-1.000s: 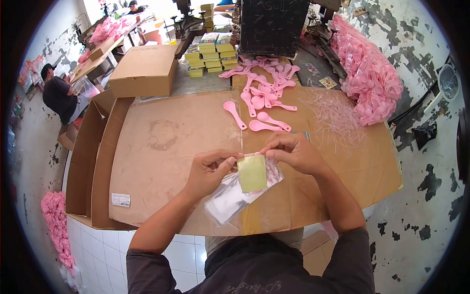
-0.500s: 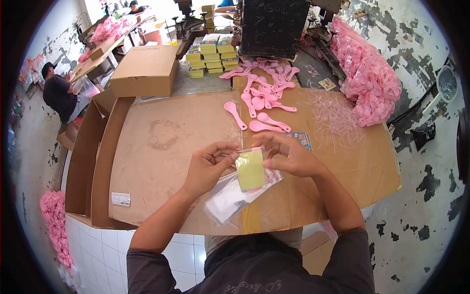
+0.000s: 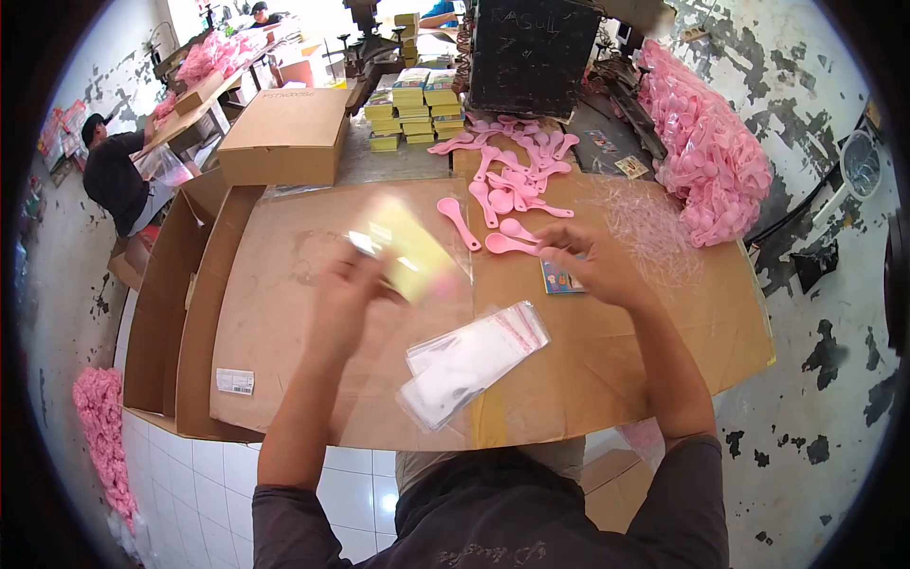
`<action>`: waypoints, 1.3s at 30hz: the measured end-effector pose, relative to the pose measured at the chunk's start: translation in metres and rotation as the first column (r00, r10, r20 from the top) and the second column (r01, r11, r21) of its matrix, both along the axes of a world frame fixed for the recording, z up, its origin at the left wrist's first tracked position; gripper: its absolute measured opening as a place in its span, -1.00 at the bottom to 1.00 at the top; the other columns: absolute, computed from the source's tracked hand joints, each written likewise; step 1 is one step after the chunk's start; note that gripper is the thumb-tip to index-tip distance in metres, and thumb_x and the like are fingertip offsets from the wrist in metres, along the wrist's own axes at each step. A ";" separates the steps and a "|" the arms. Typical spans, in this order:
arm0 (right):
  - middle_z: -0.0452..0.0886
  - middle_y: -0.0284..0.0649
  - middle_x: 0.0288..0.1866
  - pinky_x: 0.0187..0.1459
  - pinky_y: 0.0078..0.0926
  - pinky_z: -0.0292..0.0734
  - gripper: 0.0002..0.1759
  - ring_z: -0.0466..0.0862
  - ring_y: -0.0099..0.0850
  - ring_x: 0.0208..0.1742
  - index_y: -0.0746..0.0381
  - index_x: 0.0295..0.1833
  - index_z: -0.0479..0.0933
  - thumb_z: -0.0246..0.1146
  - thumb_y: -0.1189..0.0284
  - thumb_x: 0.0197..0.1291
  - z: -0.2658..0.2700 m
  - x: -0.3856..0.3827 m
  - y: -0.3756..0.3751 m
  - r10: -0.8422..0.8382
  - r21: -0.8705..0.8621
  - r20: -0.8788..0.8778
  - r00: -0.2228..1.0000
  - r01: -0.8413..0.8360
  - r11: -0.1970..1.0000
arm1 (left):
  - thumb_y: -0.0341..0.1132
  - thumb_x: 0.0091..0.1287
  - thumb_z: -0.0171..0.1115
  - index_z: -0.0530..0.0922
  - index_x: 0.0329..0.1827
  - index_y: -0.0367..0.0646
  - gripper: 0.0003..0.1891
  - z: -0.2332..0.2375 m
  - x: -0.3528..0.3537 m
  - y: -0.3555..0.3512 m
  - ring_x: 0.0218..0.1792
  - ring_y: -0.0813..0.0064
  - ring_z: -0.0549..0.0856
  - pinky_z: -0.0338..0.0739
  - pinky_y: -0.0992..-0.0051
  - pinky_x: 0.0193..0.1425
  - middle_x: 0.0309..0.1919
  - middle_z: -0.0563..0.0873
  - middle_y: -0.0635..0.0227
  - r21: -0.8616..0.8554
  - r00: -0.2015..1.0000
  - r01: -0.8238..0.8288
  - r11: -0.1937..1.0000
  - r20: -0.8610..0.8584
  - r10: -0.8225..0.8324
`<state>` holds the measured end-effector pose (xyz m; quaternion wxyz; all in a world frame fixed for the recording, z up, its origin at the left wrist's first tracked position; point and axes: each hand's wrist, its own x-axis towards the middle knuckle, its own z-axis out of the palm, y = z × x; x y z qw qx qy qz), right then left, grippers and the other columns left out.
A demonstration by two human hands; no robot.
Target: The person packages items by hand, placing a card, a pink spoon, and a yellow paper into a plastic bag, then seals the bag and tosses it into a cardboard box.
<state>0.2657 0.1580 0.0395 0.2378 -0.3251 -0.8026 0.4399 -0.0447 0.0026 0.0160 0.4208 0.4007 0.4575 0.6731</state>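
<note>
My left hand (image 3: 353,284), smeared by motion, holds a clear plastic sleeve with a yellow card (image 3: 409,248) in it, tilted above the cardboard. At the near end of the loose pink spoons, my right hand (image 3: 590,266) has its thumb and fingers closed around the handle of a pink measuring spoon (image 3: 518,230); its fingertips partly cover the handle. Another spoon (image 3: 510,245) lies right beside it. Under that hand is a small blue printed card (image 3: 561,278), partly covered. Clear plastic sleeves (image 3: 464,365) lie in an overlapping pile between my arms.
More pink spoons (image 3: 512,180) are heaped at the back, near stacks of yellow-edged cards (image 3: 412,104). A closed carton (image 3: 284,133) and an open box (image 3: 180,313) stand left. Shredded plastic strips (image 3: 654,232) and a large bag of spoons (image 3: 706,152) are right. A person (image 3: 118,180) works far left.
My left hand has carried the sleeved yellow card up and left, off the pile of sleeves. My right hand has let go of it and moved up right to the spoons.
</note>
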 end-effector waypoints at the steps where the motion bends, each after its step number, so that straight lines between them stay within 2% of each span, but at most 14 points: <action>1: 0.72 -0.19 -0.01 0.10 -0.36 0.60 -0.65 0.73 -0.36 0.02 0.33 0.16 0.64 0.39 0.35 0.39 -0.007 0.013 0.012 -0.090 0.169 0.113 0.989 0.070 0.983 | -0.32 0.58 0.24 0.57 0.23 -0.31 -0.70 -0.001 -0.016 0.004 -0.22 0.48 0.80 0.76 0.46 -0.18 -0.08 0.79 0.28 0.191 0.975 -0.207 0.959 0.115 0.188; 3: 0.70 -0.17 0.03 0.19 -0.30 0.55 -0.66 0.69 -0.25 0.09 0.30 0.14 0.66 0.39 0.36 0.34 -0.028 0.045 0.031 -0.157 0.454 0.171 0.973 0.063 0.889 | -0.07 0.69 0.00 0.40 0.44 -0.29 -0.51 0.010 -0.042 0.003 0.21 0.36 0.72 0.67 0.39 0.25 0.24 0.67 0.11 0.286 0.846 -0.519 0.805 0.309 0.435; 4: 0.68 -0.16 0.05 0.24 -0.27 0.52 -0.67 0.66 -0.20 0.13 0.29 0.13 0.67 0.40 0.36 0.32 -0.032 0.052 0.034 -0.192 0.581 0.193 0.962 0.045 0.812 | -0.01 0.71 -0.08 0.33 0.50 -0.28 -0.46 0.028 -0.034 0.000 0.34 0.31 0.64 0.60 0.35 0.33 0.34 0.59 0.09 0.270 0.822 -0.539 0.798 0.374 0.429; 6: 0.65 -0.12 0.11 0.27 -0.24 0.51 -0.64 0.62 -0.12 0.19 0.28 0.11 0.70 0.44 0.37 0.25 -0.034 0.062 0.031 -0.174 0.573 0.275 0.945 -0.016 0.819 | -0.03 0.69 0.00 0.44 0.43 -0.25 -0.50 0.007 -0.036 0.009 0.18 0.32 0.72 0.62 0.33 0.23 0.22 0.69 0.15 0.256 0.850 -0.487 0.835 0.357 0.387; 8: 0.62 -0.10 0.15 0.29 -0.22 0.49 -0.65 0.60 -0.10 0.23 0.28 0.08 0.71 0.47 0.38 0.20 -0.036 0.063 0.027 -0.166 0.566 0.326 0.931 -0.052 0.823 | -0.04 0.58 0.22 0.61 0.28 -0.19 -0.57 -0.027 -0.023 0.016 -0.02 0.38 0.75 0.61 0.33 0.11 0.07 0.77 0.25 0.200 0.935 -0.288 0.937 -0.155 0.320; 10: 0.61 -0.10 0.17 0.29 -0.22 0.48 -0.67 0.59 -0.12 0.23 0.30 0.03 0.70 0.48 0.39 0.19 -0.038 0.062 0.025 -0.181 0.573 0.336 0.924 -0.048 0.818 | -0.11 0.42 0.43 0.73 0.07 -0.16 -0.66 -0.028 0.018 0.012 -0.19 0.40 0.73 0.60 0.36 0.02 -0.11 0.78 0.31 0.033 0.744 -0.095 0.995 -0.662 0.093; 12: 0.64 -0.11 0.10 0.23 -0.24 0.51 -0.70 0.63 -0.14 0.15 0.32 -0.01 0.67 0.48 0.43 0.18 -0.039 0.058 0.025 -0.191 0.546 0.242 0.951 0.030 0.837 | -0.17 0.30 0.53 0.74 0.01 -0.19 -0.66 -0.040 0.044 0.012 -0.19 0.36 0.73 0.58 0.37 0.00 -0.21 0.74 0.29 0.033 0.540 0.093 0.995 -0.842 -0.023; 15: 0.68 -0.18 -0.05 0.13 -0.30 0.54 -0.74 0.67 -0.25 0.01 0.31 -0.03 0.65 0.48 0.47 0.20 -0.040 0.062 0.028 -0.214 0.427 0.172 0.962 0.123 0.896 | -0.31 0.29 0.53 0.76 -0.07 -0.21 -0.77 -0.042 0.059 0.007 -0.20 0.40 0.71 0.60 0.42 -0.09 -0.23 0.72 0.27 0.068 0.252 0.131 0.989 -0.967 0.033; 21: 0.70 -0.34 -0.13 0.06 -0.44 0.57 -0.83 0.66 -0.53 -0.06 0.25 -0.02 0.65 0.42 0.51 0.31 -0.039 0.060 0.021 -0.101 -0.088 -0.174 0.980 0.086 0.992 | -0.38 0.31 0.51 0.76 -0.06 -0.25 -0.79 -0.048 0.061 0.011 -0.37 0.42 0.70 0.62 0.44 -0.22 -0.30 0.75 0.25 -0.231 0.708 0.102 0.968 -0.666 -0.234; 25: 0.72 -0.32 -0.07 0.09 -0.42 0.58 -0.85 0.67 -0.50 -0.01 0.24 0.00 0.66 0.39 0.52 0.35 -0.051 0.035 -0.006 0.113 -0.224 -0.374 0.920 -0.208 0.952 | -0.39 0.33 0.49 0.76 -0.06 -0.25 -0.82 -0.053 0.065 0.011 -0.41 0.45 0.69 0.62 0.46 -0.24 -0.32 0.76 0.24 -0.081 0.646 0.087 0.993 -0.754 -0.118; 28: 0.73 -0.27 -0.07 0.08 -0.38 0.58 -0.82 0.69 -0.41 0.01 0.25 0.02 0.66 0.37 0.52 0.34 -0.048 0.011 -0.027 0.444 0.027 -0.181 0.877 -0.447 0.894 | -0.40 0.35 0.47 0.76 -0.07 -0.25 -0.83 -0.052 0.066 0.010 -0.40 0.49 0.70 0.62 0.47 -0.24 -0.30 0.77 0.24 -0.044 0.630 0.074 0.996 -0.772 -0.081; 33: 0.73 -0.19 -0.08 0.02 -0.34 0.57 -0.79 0.69 -0.28 -0.03 0.26 0.02 0.65 0.36 0.49 0.29 -0.056 0.002 -0.039 0.437 0.119 0.031 0.899 -0.437 0.891 | -0.46 0.39 0.38 0.68 -0.10 -0.28 -0.89 -0.046 0.066 0.008 -0.33 0.55 0.72 0.62 0.46 -0.18 -0.30 0.77 0.31 -0.165 0.712 0.057 0.985 -0.684 -0.155; 36: 0.72 -0.16 -0.11 -0.01 -0.33 0.57 -0.78 0.68 -0.25 -0.09 0.27 0.02 0.65 0.36 0.47 0.28 -0.056 0.002 -0.040 0.389 0.169 0.059 0.919 -0.393 0.904 | -0.51 0.43 0.30 0.60 -0.04 -0.24 -0.89 -0.053 0.064 0.011 -0.26 0.58 0.73 0.61 0.49 -0.09 -0.29 0.77 0.36 0.025 0.803 0.082 0.996 -0.594 -0.052; 39: 0.71 -0.16 -0.16 -0.04 -0.33 0.58 -0.78 0.70 -0.28 -0.13 0.28 0.02 0.65 0.36 0.46 0.29 -0.059 0.004 -0.039 0.352 0.133 0.062 0.934 -0.357 0.924 | -0.53 0.49 0.22 0.52 0.09 -0.22 -0.82 -0.058 0.062 0.015 -0.20 0.55 0.74 0.61 0.53 -0.01 -0.26 0.79 0.32 0.031 0.972 0.115 0.993 -0.209 -0.106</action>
